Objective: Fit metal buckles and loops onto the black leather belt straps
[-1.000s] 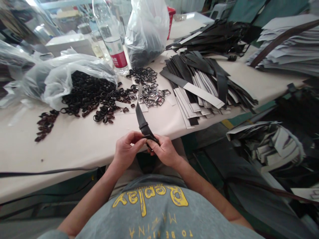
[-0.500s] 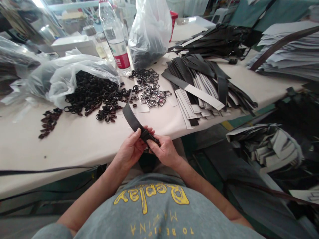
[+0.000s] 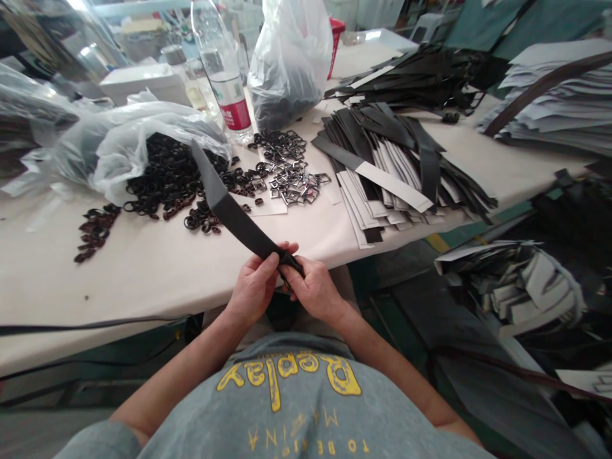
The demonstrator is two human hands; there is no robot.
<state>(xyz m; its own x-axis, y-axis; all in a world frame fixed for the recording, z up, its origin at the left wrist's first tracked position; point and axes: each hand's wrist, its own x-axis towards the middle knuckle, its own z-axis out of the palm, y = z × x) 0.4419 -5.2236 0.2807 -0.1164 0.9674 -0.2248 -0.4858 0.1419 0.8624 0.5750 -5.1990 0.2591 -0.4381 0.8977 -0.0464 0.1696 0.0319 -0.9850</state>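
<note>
A black strap (image 3: 234, 217) rises from my two hands and leans up and to the left over the table. My left hand (image 3: 255, 280) pinches it near its lower end, thumb on top. Close beside, my right hand (image 3: 313, 287) grips the dark end of the strap, where a fold or fitting is mostly covered by my fingers. Beyond the strap lie a heap of black loops (image 3: 167, 172) spilling from a plastic bag (image 3: 119, 153) and a pile of metal buckles (image 3: 291, 178).
A water bottle (image 3: 229, 95) stands beside a filled plastic bag (image 3: 289, 64). Black and white strips (image 3: 382, 166) are stacked to the right, with a tall pile of sheets (image 3: 549, 89) farther right. Brown loops (image 3: 98, 233) lie at left. The table's front edge runs just past my hands.
The strap's free end has swung up and left, and more of its length shows above my left hand. Both hands have stayed nearly in place, shifting slightly.
</note>
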